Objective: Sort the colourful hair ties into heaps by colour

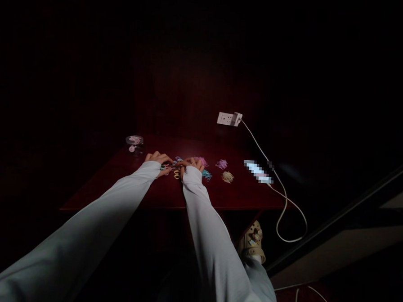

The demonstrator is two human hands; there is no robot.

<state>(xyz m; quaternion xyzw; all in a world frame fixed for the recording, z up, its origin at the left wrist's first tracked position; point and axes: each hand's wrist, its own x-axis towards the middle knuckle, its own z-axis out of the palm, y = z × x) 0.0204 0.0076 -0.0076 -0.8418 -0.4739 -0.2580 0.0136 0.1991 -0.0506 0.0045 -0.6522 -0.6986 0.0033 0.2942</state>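
Both hands rest over small coloured loops, which look like elastic hair bands, on a dark red table. My left hand [159,158] has its thumb and fingers apart around a few bands at the left of the group. My right hand [192,163] bends its fingers down among the bands, its fingertips partly hidden, and I cannot make out what is in them. Between the hands lie yellow bands [177,174] and light blue bands [178,159]. Beside my right hand are pink bands [202,162] and teal bands [206,174]. Farther right sit a purple heap [222,164] and a cream heap [227,176].
A clear jar [134,144] with pale pink pieces stands at the table's back left. A blurred, lit phone [258,171] lies at the right, its white cable [256,141] running to a wall socket [225,119]. A clog-shod foot [252,241] shows below the table's front edge.
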